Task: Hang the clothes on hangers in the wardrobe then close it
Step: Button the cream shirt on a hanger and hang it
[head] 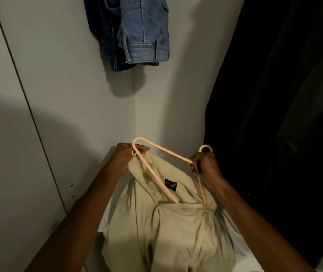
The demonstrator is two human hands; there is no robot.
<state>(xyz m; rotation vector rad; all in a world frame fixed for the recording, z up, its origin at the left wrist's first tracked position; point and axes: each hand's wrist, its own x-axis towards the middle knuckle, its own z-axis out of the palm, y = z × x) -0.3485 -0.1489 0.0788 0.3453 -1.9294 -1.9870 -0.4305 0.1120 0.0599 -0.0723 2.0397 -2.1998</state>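
Inside the wardrobe, left hand (126, 157) pinching beige shirt (168, 222) collar, right hand (203, 163) gripping peach hanger (164, 152) neck, hands apart

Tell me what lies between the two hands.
In the head view, the peach hanger spans the gap between the left hand and the right hand; below its bar sits the cream shirt with its black label.

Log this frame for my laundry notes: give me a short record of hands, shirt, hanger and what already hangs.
left hand: grips the shirt's shoulder at one hanger end
right hand: grips the hanger near its hook
hanger: peach, one end inside the shirt's neck
shirt: beige, black label showing, not yet fully on the hanger
denim: hanging above in the wardrobe
dark garment: hanging at right
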